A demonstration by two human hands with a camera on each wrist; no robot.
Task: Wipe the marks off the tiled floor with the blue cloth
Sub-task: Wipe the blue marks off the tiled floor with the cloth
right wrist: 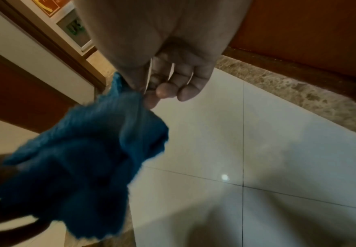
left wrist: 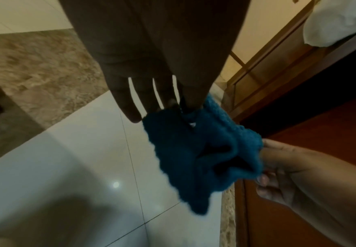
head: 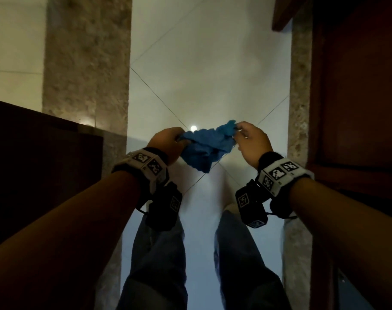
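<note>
From the head camera, the person is standing over the tiled floor (head: 208, 63), both arms out, and the blue cloth (head: 207, 145) hangs in the air between the hands, bunched and sagging in the middle, well clear of the tiles. The left hand (head: 168, 142) has one end gripped, the right hand (head: 250, 142) pinches the other end up high. A bright light glint sits on the glossy floor just behind the cloth; no marks show plainly from up here. Down to the left wrist view: the left hand's fingers (left wrist: 130, 103) run fairly straight and spread, with the cloth's edge nipped between thumb and the nearest fingers, though the exact pinch is in shadow. The cloth droops toward the right hand, whose curled fingers hold the far edge. Over to the right wrist view: thumb and forefinger clamp a corner of the cloth, the other fingertips (right wrist: 185, 93) curled loosely beside it, holding nothing. The cloth is blurred here. This looks like the preparing step, spreading or folding the cloth before any wiping. The next move calls for gathering it into a pad, crouching, and pressing it flat onto the tile.
</note>
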